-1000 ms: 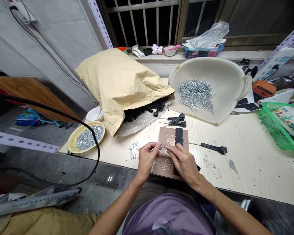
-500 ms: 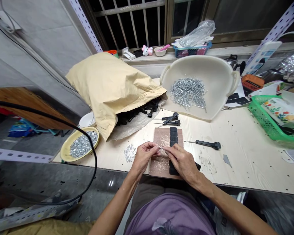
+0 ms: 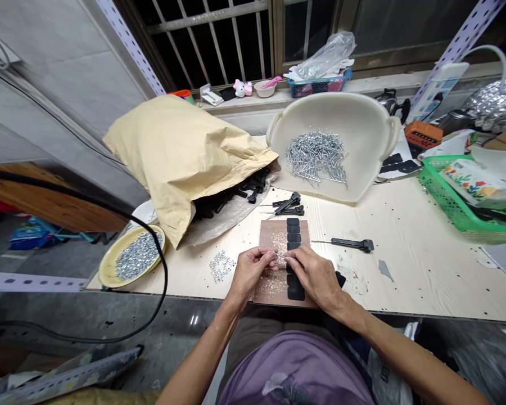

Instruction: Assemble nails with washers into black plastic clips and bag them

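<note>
Above a brown board (image 3: pixel 263 287), both my hands meet at a thin metal pin (image 3: pixel 280 256). The fingertips of my left hand (image 3: pixel 251 273) pinch its left end. My right hand (image 3: pixel 318 278) pinches the other end between thumb and forefinger. Anything smaller inside the fingertips is hidden. Several black rounded pads (image 3: pixel 296 289) lie in a column on the board, partly under my right hand. A scatter of small silvery pieces (image 3: pixel 221 266) lies left of my left hand. Right of the board rests a black-handled tool (image 3: pixel 352 243) with a thin metal shaft.
Behind the board lie several similar black-handled tools (image 3: pixel 284 211). A white basin (image 3: pixel 365 163) holds many metal pins. A tan sack (image 3: pixel 172 140) opens onto black parts. A yellow bowl (image 3: pixel 105 273) holds silvery pieces. A green basket (image 3: pixel 442 197) stands right; a black cable (image 3: pixel 162 259) loops at left.
The whole view has shifted slightly, so the bench things appear further left. My hands keep their pinch, with a little more of the pin showing between them.
</note>
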Demonstrator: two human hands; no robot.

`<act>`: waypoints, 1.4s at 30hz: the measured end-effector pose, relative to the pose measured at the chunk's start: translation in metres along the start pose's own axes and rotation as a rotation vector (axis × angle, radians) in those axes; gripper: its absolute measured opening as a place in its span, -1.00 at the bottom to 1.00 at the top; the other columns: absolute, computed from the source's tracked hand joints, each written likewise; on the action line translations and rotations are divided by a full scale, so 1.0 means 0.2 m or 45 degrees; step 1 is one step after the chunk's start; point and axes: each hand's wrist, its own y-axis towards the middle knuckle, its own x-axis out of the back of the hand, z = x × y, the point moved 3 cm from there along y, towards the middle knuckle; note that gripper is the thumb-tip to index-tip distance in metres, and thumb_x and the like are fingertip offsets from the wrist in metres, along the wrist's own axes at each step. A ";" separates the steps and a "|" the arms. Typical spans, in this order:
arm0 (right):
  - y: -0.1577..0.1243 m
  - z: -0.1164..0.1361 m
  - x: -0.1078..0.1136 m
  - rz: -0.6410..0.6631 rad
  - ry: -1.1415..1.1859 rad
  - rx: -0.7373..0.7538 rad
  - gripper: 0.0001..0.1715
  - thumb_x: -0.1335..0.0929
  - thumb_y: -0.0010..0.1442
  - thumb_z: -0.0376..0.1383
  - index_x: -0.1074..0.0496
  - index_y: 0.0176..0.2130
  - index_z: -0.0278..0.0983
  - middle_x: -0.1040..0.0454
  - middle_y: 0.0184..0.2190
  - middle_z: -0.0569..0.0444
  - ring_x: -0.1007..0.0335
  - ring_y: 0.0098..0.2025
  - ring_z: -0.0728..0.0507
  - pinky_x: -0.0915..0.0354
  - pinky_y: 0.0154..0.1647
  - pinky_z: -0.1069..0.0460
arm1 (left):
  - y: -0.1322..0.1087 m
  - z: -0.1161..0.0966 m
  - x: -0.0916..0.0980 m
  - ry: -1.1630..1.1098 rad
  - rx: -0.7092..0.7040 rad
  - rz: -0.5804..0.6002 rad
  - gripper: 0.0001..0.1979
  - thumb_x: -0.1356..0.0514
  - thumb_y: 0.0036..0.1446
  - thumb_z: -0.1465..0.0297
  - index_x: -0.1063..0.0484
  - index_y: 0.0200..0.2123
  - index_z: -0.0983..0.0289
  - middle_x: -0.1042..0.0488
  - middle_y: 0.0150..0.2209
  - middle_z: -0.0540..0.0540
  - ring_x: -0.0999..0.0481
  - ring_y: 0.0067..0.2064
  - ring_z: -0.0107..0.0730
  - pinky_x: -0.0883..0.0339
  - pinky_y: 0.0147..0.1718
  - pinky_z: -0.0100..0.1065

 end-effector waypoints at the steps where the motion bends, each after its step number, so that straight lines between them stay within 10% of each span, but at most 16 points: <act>1: 0.00 -0.01 0.00 0.006 0.062 -0.003 -0.76 -0.17 0.31 -0.24 -0.39 -0.21 -0.20 -0.43 -0.29 0.09 -0.39 -0.27 -0.04 -0.24 -0.29 0.09 | 0.00 0.00 -0.01 0.011 -0.015 -0.007 -0.72 -0.29 -0.02 0.27 -0.52 -0.27 0.35 -0.46 -0.53 0.00 -0.46 -0.50 -0.52 -0.33 -0.43 -0.48; 19: 0.01 -0.06 -0.02 0.001 0.244 -0.012 -0.75 -0.20 0.29 -0.22 -0.41 -0.25 -0.23 -0.40 -0.30 0.03 -0.35 -0.25 -0.07 -0.25 -0.22 0.05 | 0.01 -0.05 -0.04 0.203 -0.043 -0.030 -0.69 -0.29 -0.05 0.23 -0.54 -0.32 0.36 -0.49 -0.52 0.05 -0.46 -0.50 -0.45 -0.32 -0.46 -0.42; 25: 0.04 -0.10 -0.05 0.236 0.621 -0.195 -0.66 -0.19 0.28 -0.11 -0.40 -0.31 -0.28 -0.38 -0.50 0.14 -0.26 -0.55 0.02 -0.20 -0.51 0.11 | 0.02 -0.04 -0.04 0.191 -0.033 -0.024 -0.69 -0.31 -0.06 0.24 -0.53 -0.33 0.37 -0.49 -0.51 0.05 -0.45 -0.51 -0.46 -0.32 -0.46 -0.43; 30: 0.04 -0.08 0.00 -0.013 0.477 -0.029 -0.75 -0.25 0.24 -0.17 -0.43 -0.32 -0.25 -0.40 -0.33 0.03 -0.34 -0.29 -0.06 -0.27 -0.25 0.03 | 0.02 -0.04 -0.05 0.199 -0.044 -0.014 -0.69 -0.29 -0.05 0.23 -0.53 -0.32 0.37 -0.49 -0.52 0.05 -0.46 -0.51 -0.44 -0.34 -0.46 -0.43; 36: 0.03 -0.12 -0.06 0.384 0.872 -0.449 -0.63 -0.23 0.21 -0.06 -0.36 -0.40 -0.29 -0.18 -0.73 0.25 -0.03 -0.71 0.06 0.01 -0.70 0.14 | 0.03 -0.04 -0.07 0.212 -0.049 0.014 -0.70 -0.31 -0.07 0.23 -0.55 -0.35 0.36 -0.50 -0.50 0.07 -0.45 -0.51 -0.44 -0.36 -0.47 -0.42; 42: 0.05 -0.14 0.02 0.009 0.518 -0.071 -0.74 -0.25 0.24 -0.18 -0.42 -0.38 -0.26 -0.44 -0.41 0.08 -0.34 -0.36 -0.04 -0.24 -0.30 0.06 | 0.07 0.00 -0.10 0.059 0.050 0.118 -0.62 -0.30 -0.04 0.22 -0.52 -0.22 0.38 -0.46 -0.50 0.03 -0.42 -0.49 -0.50 -0.37 -0.43 -0.42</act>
